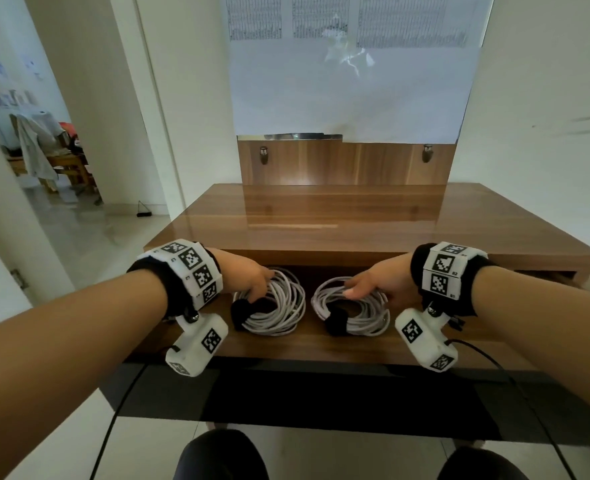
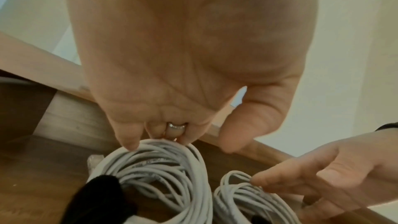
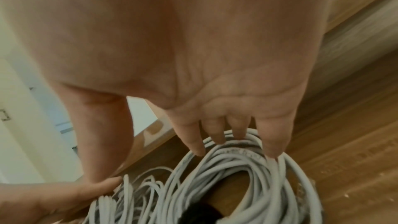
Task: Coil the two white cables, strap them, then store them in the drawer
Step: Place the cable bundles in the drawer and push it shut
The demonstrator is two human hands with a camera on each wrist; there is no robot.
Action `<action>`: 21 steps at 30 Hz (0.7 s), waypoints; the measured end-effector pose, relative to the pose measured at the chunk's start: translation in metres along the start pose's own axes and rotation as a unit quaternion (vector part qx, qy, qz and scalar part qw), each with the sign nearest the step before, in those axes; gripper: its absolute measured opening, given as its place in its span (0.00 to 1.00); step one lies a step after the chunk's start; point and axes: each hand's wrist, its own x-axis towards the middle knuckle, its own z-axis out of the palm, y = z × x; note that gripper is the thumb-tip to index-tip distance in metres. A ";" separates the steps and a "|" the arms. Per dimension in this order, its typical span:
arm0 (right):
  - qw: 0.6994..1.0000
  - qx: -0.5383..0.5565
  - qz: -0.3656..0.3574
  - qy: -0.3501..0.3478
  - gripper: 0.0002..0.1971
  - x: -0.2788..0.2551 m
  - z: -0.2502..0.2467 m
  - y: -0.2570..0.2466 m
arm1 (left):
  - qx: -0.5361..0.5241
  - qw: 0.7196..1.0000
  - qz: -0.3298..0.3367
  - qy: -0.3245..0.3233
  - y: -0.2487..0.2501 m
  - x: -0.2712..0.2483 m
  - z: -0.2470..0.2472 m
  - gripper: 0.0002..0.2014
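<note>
Two coiled white cables lie side by side in the open drawer [image 1: 286, 348], each bound with a black strap. My left hand [image 1: 252, 278] rests its fingertips [image 2: 129, 144] on the far rim of the left coil [image 1: 272, 306] [image 2: 155, 168], thumb held off it. That coil's strap [image 1: 241, 311] [image 2: 96, 198] faces me. My right hand [image 1: 373, 282] [image 3: 237, 135] lays fairly straight fingers over the far rim of the right coil [image 1: 355, 313] [image 3: 193, 185], thumb apart in the wrist view. Its strap [image 1: 335, 323] sits at the near edge.
The wooden desk top [image 1: 321, 230] overhangs the back of the drawer, close above my knuckles. A paper-covered mirror panel [image 1: 349, 81] stands behind it. A doorway [image 1: 61, 202] opens at the left. Black leads [image 1: 113, 417] hang from my wrist cameras.
</note>
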 end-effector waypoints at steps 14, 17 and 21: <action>0.984 -0.147 -0.070 -0.077 0.33 -0.103 0.053 -0.004 | 0.083 0.993 0.080 0.017 -0.005 -0.089 0.045 0.56; 0.942 -0.326 -0.071 -0.021 0.36 -0.107 0.078 0.009 | 0.154 0.985 0.074 0.028 -0.002 -0.079 0.092 0.58; 0.905 -0.407 -0.103 0.072 0.31 -0.095 0.091 0.033 | 0.132 0.972 0.122 0.150 -0.005 -0.065 0.113 0.44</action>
